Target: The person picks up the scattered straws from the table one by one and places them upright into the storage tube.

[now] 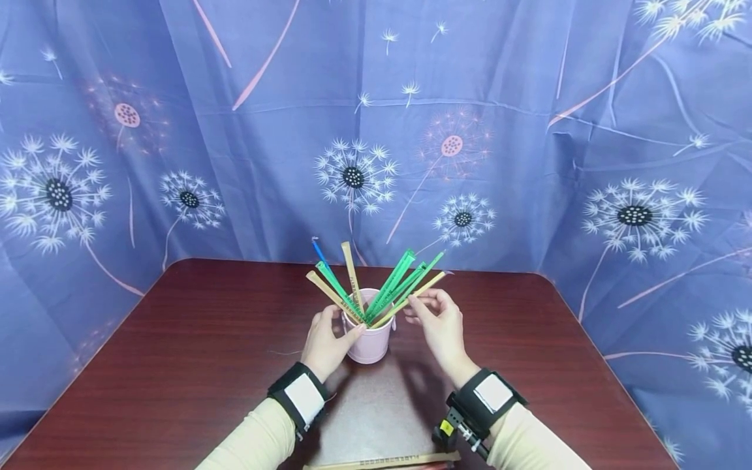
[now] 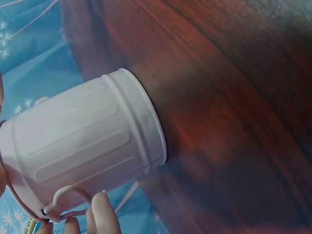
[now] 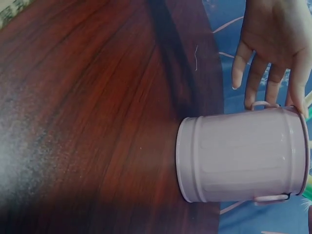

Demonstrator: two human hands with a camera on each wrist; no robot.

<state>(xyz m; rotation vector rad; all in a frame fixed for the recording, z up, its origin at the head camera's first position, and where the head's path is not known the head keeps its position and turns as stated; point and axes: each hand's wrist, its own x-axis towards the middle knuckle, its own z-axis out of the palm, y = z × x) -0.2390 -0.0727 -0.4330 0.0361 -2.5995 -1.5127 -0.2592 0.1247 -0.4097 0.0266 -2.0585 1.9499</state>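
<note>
A small pale pink metal bucket [image 1: 369, 346] with side handles stands upright on the table, holding several long thin wrapped straws that fan out over its rim. My left hand [image 1: 326, 343] holds the bucket at its left side, thumb along the front rim and fingers by the handle [image 2: 68, 195]. Between the thumb and forefinger of my right hand [image 1: 442, 323], at the right of the rim, I pinch a yellow wrapped straw [image 1: 431, 282]. Beside it lean green wrapped straws [image 1: 390, 284]; to the left are tan ones [image 1: 350, 267] and a blue one [image 1: 318, 249].
At the near edge of the dark red wooden table [image 1: 205, 352] lie a tan wrapped straw [image 1: 382, 462] and something reddish under it. A blue curtain [image 1: 264, 163] with dandelion prints hangs behind and on both sides. Straps with small cameras sit on both wrists.
</note>
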